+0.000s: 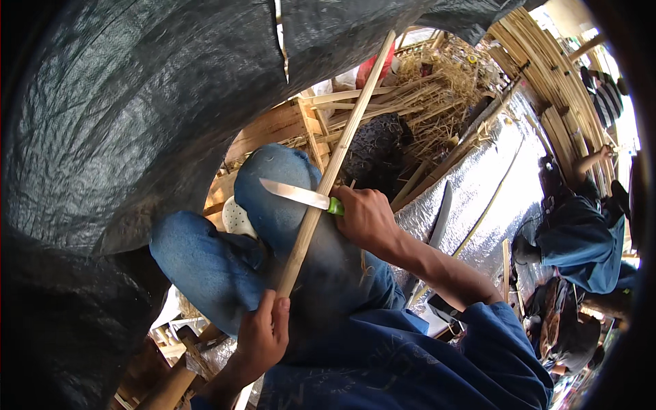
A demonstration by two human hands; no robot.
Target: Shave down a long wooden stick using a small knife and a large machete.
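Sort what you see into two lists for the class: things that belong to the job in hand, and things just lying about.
Job in hand:
pale strip, held in the left fingers
green-handled knife, in the right fingers, crossing the strip

Apparently lying about:
straw heap
thin stick and dark blade-shaped piece on the silvery sheet

We cannot see most of the green handle (335, 206) of the knife (294, 194), since the right hand (369, 217) covers it, nor the lower end of the stick (334, 167), hidden by the left hand (266, 335). The knees (277, 174) hide part of a white perforated object (236, 219) from us. The lower edge cuts off the blue shirt (383, 372), and a striped shape (605, 101) near the right rim is too small for us to identify.
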